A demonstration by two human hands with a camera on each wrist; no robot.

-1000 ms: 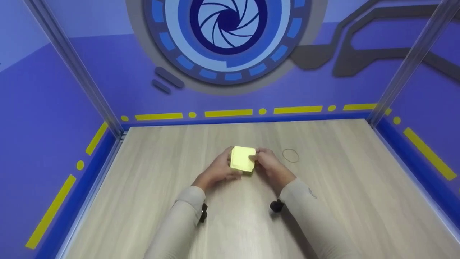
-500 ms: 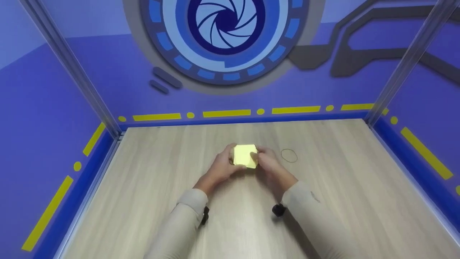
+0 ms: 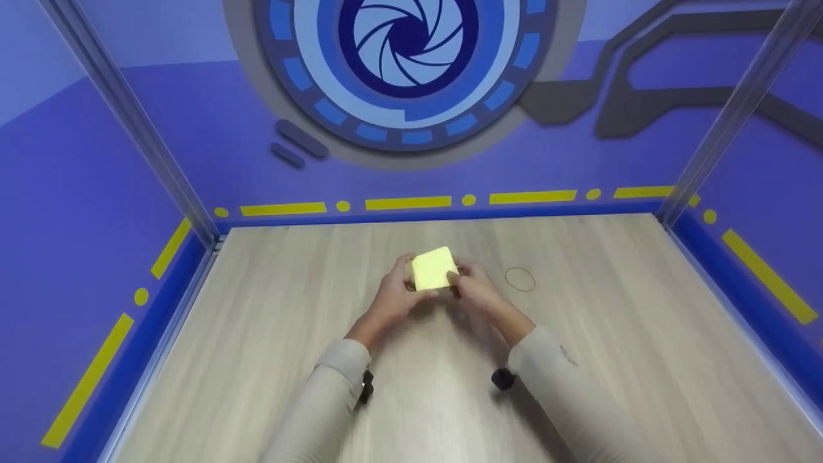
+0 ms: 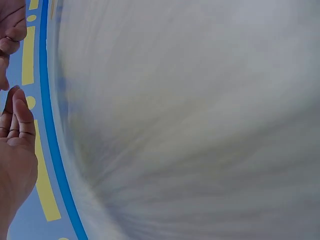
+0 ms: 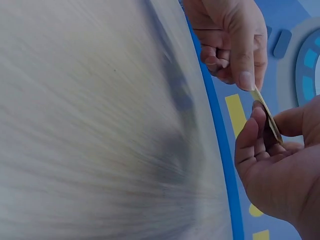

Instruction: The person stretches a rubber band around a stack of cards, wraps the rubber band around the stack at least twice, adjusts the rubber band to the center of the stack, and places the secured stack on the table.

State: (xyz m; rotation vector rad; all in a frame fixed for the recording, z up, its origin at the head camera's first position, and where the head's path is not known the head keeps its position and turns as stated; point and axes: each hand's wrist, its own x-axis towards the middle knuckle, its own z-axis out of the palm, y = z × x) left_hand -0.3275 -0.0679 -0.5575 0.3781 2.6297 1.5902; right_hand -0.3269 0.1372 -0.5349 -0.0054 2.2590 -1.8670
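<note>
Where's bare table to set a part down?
Free: the table between left wall and left hand, and between loop and right wall. Crowded: centre, where left hand and right hand hold the yellow square, with the loop beside the right hand.

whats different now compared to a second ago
The yellow square has moved a little higher in the head view and turned, its top edge now slanting up to the right. The left hand and right hand both still hold it. The thin loop stayed put on the table.
</note>
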